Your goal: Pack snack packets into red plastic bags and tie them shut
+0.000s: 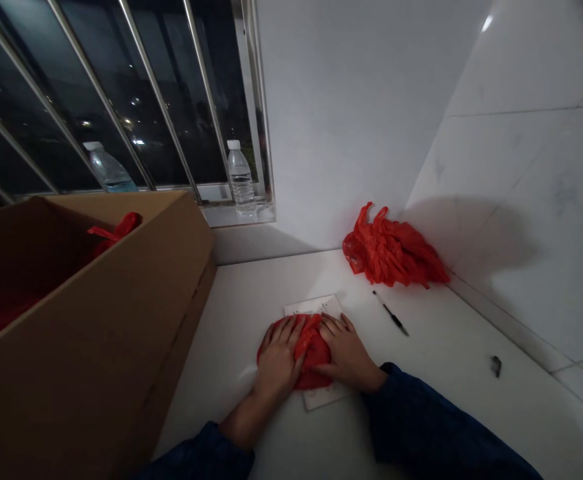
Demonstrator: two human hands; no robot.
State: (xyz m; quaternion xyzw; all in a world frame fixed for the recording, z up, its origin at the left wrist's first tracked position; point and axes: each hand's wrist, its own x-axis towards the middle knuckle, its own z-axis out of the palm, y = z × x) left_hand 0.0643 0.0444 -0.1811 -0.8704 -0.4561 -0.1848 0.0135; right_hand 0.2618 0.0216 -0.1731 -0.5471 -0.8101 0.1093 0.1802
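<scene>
A bundled red plastic bag (315,352) lies on the white tabletop, on top of a flat white pad or booklet (321,400) with faint dark markings. My left hand (277,360) grips the bundle's left side, fingers spread over its top and thumb towards the middle. From the right, my right hand (344,350) holds it, fingers bent over the far edge and thumb across the red plastic. Whatever is inside the bag is hidden.
A large open cardboard box (181,333) stands at left with red plastic inside. Crumpled red bags (391,250) sit in the back corner. A black pen (391,313) and small dark object (496,366) lie at right. Clear bottles (241,180) stand by the barred window.
</scene>
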